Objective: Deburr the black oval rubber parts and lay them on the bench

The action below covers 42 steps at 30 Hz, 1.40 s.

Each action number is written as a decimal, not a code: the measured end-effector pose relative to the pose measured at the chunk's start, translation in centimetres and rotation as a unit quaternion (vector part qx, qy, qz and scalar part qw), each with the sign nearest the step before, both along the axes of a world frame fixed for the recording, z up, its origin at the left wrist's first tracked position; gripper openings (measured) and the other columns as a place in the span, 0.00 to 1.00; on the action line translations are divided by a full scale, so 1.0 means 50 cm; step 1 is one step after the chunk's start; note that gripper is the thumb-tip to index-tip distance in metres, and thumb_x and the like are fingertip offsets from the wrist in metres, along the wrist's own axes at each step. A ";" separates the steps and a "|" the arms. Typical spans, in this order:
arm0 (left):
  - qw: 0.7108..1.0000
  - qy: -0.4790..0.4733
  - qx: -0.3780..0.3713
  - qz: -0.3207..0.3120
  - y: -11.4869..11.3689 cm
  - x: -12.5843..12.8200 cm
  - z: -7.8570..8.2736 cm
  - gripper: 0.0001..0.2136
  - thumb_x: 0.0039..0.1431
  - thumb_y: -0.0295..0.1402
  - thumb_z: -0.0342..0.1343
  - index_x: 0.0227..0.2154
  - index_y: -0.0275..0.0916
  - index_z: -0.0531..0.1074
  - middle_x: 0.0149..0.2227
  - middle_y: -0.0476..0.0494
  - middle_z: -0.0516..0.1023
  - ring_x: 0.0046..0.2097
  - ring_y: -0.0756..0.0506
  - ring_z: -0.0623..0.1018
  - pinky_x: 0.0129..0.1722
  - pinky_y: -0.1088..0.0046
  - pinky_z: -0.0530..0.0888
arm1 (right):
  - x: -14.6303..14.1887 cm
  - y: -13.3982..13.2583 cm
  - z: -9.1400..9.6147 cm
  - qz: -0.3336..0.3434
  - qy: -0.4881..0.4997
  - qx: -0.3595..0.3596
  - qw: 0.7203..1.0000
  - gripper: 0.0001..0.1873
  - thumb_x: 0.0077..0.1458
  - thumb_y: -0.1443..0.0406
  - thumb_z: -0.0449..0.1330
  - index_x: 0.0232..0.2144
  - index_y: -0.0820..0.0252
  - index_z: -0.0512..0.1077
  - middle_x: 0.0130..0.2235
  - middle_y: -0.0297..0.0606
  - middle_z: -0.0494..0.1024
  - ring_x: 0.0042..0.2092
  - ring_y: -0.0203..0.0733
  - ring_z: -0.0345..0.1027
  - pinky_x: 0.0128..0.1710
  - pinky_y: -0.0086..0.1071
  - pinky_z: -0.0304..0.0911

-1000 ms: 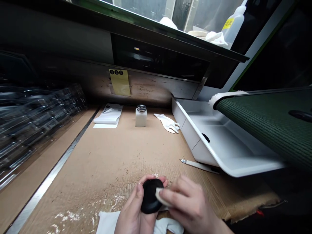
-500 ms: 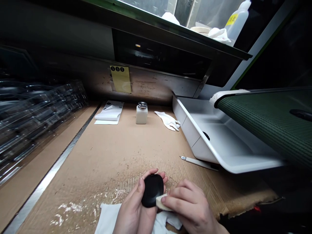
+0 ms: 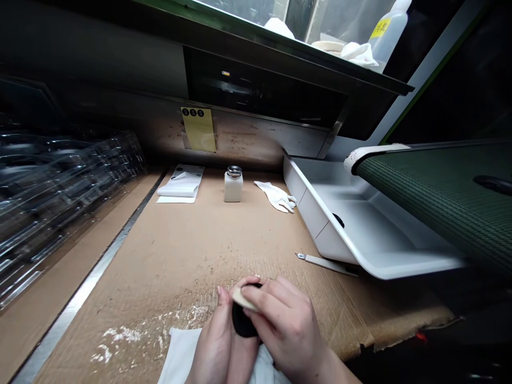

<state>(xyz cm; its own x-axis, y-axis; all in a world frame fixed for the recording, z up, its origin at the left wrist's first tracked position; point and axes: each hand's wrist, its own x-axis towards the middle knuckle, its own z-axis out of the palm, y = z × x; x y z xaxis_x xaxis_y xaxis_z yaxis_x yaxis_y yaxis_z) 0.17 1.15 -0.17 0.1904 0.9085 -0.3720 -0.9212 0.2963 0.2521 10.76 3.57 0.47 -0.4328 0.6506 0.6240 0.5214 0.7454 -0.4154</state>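
Showed a surface covered with brown cardboard (image 3: 200, 240), glossy in patches at near left, scuffed toward the near middle and ragged at near right. Included at left a metal strip (image 3: 80, 298), with clear trays (image 3: 60, 192) stacked beyond it. Displayed along the far side, from left to right, papers (image 3: 181, 186), a small jar (image 3: 233, 188) with a metal top, and a white glove (image 3: 276, 196). Placed at right a white tray (image 3: 384, 229) containing a black piece (image 3: 338, 220), with a knife (image 3: 324, 263) lying just beside its near left side and a green belt (image 3: 432, 184) above its right part. Presented at the far side a yellow card (image 3: 199, 129) on a stained metal panel (image 3: 248, 137), below a shelf (image 3: 288, 66) bearing a squeeze bottle (image 3: 388, 36) at right.

Located a black disc (image 3: 242, 325) at the near middle, above a white cloth (image 3: 178, 352) and partly hidden by fingers. Depicted the left hand (image 3: 222, 338) half curled, cradling the disc with palm up and thumb raised along its left side. Depicted the right hand (image 3: 288, 320) with fingers pinched around a cream pad (image 3: 245, 300), laid against the upper face of the disc.
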 end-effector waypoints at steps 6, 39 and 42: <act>0.999 0.036 -0.023 -0.017 -0.001 -0.002 0.004 0.20 0.58 0.45 0.45 0.39 0.34 0.74 0.43 0.36 0.76 0.50 0.40 0.71 0.56 0.61 0.59 | 0.062 -0.019 0.009 0.068 -0.082 0.023 0.994 0.12 0.59 0.66 0.49 0.36 0.55 0.73 0.25 0.34 0.72 0.27 0.36 0.59 0.25 0.29 0.57; 0.999 0.044 0.000 0.009 -0.001 0.001 0.002 0.21 0.58 0.47 0.43 0.39 0.37 0.74 0.43 0.38 0.76 0.50 0.40 0.71 0.55 0.59 0.61 | 0.010 -0.023 0.002 -0.080 0.052 -0.003 0.995 0.09 0.56 0.67 0.53 0.38 0.61 0.71 0.31 0.40 0.75 0.34 0.40 0.70 0.34 0.30 0.67; 0.998 0.068 -0.002 0.012 -0.005 0.003 0.008 0.20 0.58 0.47 0.44 0.38 0.38 0.74 0.43 0.39 0.76 0.51 0.40 0.70 0.56 0.60 0.58 | -0.010 -0.028 -0.003 -0.070 0.038 0.006 0.997 0.11 0.57 0.66 0.50 0.38 0.62 0.71 0.30 0.40 0.74 0.33 0.40 0.68 0.35 0.32 0.65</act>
